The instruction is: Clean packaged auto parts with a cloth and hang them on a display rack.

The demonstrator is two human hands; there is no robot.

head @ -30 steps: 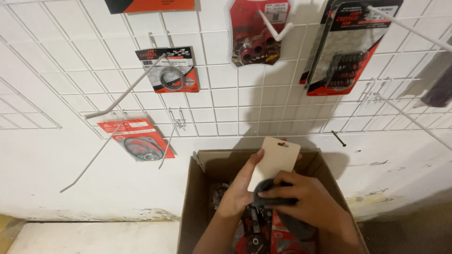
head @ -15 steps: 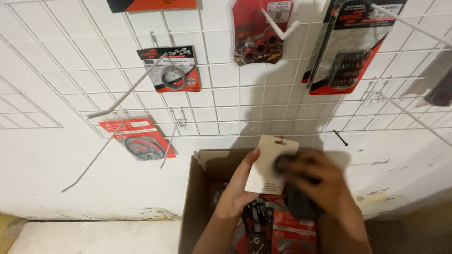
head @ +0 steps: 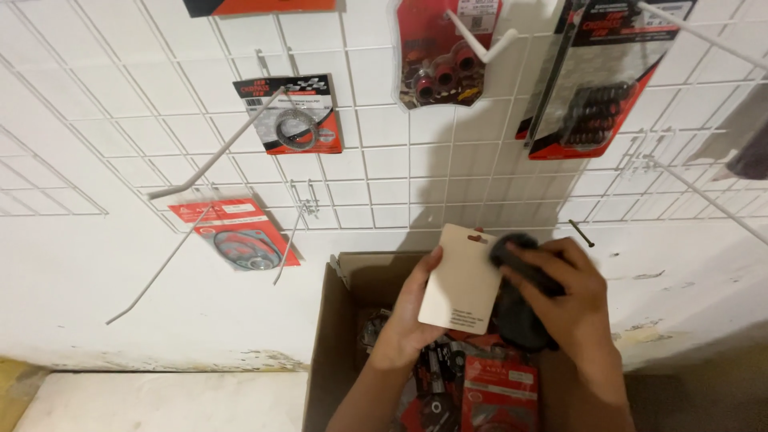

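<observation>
over an open cardboard box (head: 344, 320) of red carded parts, the left hand (head: 412, 320) pinches a blank-backed product card (head: 462, 280) upright while the right hand (head: 564, 300) closes round a dark cloth (head: 520, 316) pressed against it, seemingly mid-wipe; next likely needs its hang hole aligned with a wall hook (head: 480, 42).

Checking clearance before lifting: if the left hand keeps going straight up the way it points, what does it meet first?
Probably the white wire grid on the wall, at a bare patch below the red pack. The left hand holds a beige card; how far the grid lies behind is unclear.
</observation>
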